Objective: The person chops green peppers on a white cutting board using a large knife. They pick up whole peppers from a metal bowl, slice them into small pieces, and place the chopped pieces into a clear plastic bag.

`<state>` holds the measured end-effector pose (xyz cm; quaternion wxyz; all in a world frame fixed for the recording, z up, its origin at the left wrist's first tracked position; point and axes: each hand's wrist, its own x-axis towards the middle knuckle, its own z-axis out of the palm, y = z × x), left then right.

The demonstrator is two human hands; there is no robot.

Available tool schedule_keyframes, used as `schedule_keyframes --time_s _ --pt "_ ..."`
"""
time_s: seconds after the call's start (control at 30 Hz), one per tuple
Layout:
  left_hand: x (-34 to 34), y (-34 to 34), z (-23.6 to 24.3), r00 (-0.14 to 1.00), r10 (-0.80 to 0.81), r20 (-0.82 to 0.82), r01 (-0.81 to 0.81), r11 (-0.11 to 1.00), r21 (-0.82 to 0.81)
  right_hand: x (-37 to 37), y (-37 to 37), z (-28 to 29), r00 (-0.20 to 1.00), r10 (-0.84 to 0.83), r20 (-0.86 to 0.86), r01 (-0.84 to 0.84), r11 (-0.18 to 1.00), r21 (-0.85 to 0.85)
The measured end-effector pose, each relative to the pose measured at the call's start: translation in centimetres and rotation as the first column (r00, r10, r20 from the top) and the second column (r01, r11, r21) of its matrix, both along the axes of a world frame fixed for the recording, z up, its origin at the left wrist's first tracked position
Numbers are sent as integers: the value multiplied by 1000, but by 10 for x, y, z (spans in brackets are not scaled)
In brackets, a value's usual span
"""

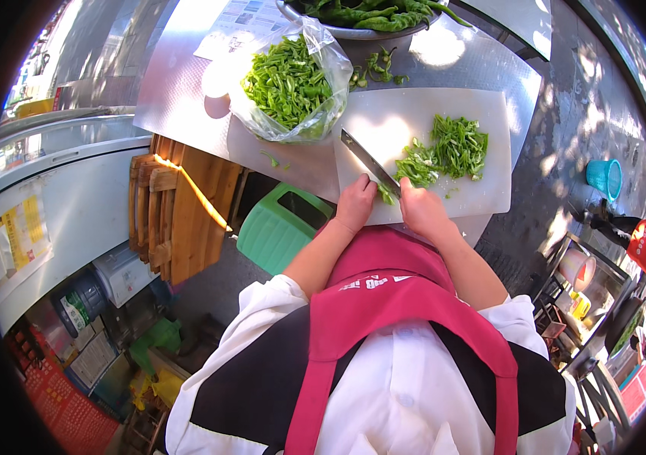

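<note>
My right hand (420, 209) is wrapped round the handle of a kitchen knife (367, 159). The blade slants up and left across a white cutting board (482, 196). Close by the blade, my left hand (356, 203) has its fingers curled on a piece of green pepper (386, 196), mostly hidden. Beyond my right hand, sliced green pepper (459, 148) lies on the board in two touching heaps. To the left of the board stands an open clear plastic bag (330, 114), filled with more pepper strips (286, 83).
A metal bowl of whole green peppers (383, 17) stands at the table's far side, with pepper stems (380, 67) near it. Left of me are a green plastic stool (273, 231) and folded wooden chairs (186, 212). A blue basket (604, 179) sits on the floor at right.
</note>
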<state>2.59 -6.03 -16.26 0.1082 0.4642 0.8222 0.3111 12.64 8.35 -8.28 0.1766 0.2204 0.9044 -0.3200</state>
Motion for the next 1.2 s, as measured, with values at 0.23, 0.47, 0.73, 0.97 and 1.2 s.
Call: schedule_keyframes --time_s 0.23,0.47,0.73,0.97,1.2 --pt "-2 -6 7 993 -89 -71 89 996 -6 9 -4 -25 995 -58 83 61 998 -34" --pt "2 0 7 981 -170 -95 169 985 -20 16 0 -31 992 20 125 -23 1000 18" --pt "3 -1 7 971 -221 -88 216 974 -67 27 -5 -14 976 42 214 -63 994 89" --pt "6 -4 10 974 -198 -111 195 980 -35 13 10 17 980 140 140 -154 983 95" --pt "3 -4 11 970 -215 -114 210 976 -57 0 9 6 990 90 109 -91 996 11"
